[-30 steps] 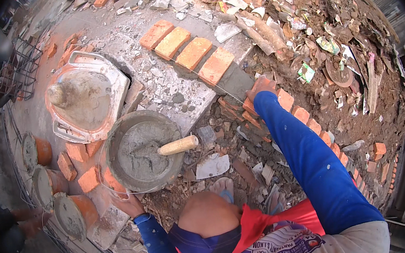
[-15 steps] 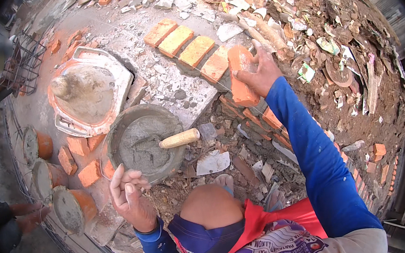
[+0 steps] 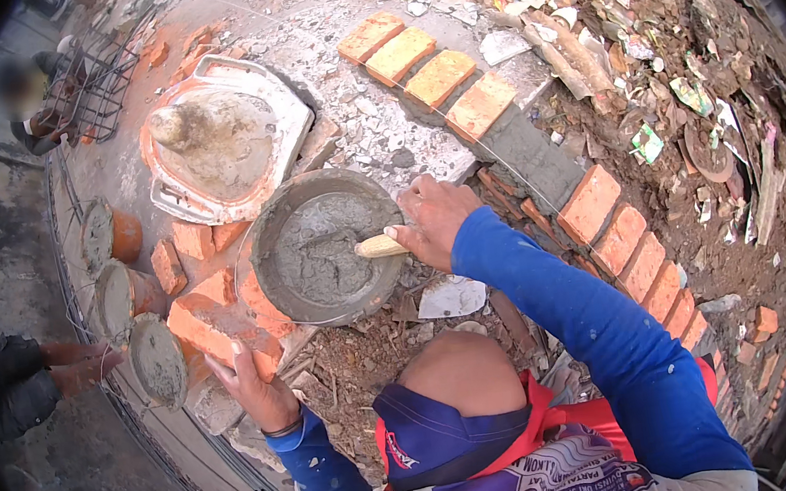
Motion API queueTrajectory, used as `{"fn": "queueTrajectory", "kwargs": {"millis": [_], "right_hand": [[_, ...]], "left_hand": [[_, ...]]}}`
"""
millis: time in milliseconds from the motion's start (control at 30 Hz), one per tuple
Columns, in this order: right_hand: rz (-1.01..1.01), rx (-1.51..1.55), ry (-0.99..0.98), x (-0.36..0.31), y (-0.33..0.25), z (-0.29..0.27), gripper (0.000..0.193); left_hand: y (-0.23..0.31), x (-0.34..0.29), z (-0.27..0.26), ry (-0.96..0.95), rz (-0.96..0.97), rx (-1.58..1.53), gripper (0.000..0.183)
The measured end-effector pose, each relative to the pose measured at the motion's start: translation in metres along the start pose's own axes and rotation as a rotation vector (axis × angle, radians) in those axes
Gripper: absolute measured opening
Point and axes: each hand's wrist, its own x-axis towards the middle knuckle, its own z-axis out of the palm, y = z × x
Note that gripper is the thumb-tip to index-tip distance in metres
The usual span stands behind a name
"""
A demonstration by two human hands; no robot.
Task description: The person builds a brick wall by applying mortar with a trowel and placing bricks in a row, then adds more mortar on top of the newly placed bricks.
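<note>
Laid bricks (image 3: 590,205) flank a bare mortar strip (image 3: 530,154), where that gap remains unfilled. The left hand (image 3: 263,396) pinches a loose brick (image 3: 205,333) near the bucket (image 3: 265,260), its long axis slanting upper-left to lower-right. The right hand's (image 3: 436,221) fingers pinch the handle (image 3: 376,245), lying nearly crosswise.

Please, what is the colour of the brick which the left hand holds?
The brick in the left hand is orange; the head view shows it best.
</note>
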Motion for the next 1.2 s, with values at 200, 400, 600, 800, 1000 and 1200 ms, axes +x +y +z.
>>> {"fn": "queueTrajectory", "kwargs": {"millis": [200,400,600,800,1000,1200], "right_hand": [[0.016,0.023,-0.312,0.016,0.000,0.032,0.031],[-0.211,-0.119,-0.143,-0.018,-0.020,-0.022,0.021],[-0.168,-0.014,0.085,-0.068,0.018,-0.043,0.038],[-0.080,0.079,0.125,-0.101,0.039,-0.005,0.043],[0.190,0.739,0.023,-0.137,0.041,0.025,0.039],[0.453,0.702,0.114,-0.200,0.078,0.097,0.041]], "left_hand": [[-0.124,0.091,-0.081,0.024,0.183,0.930,0.073],[-0.163,0.108,-0.101,0.093,0.038,1.290,0.074],[-0.074,0.056,-0.033,0.159,-0.113,-0.174,0.076],[-0.065,0.038,-0.002,-0.024,-0.050,0.304,0.068],[-0.095,0.042,-0.014,0.030,-0.314,0.121,0.052],[-0.018,-0.012,0.072,0.212,0.469,0.588,0.051]]}}
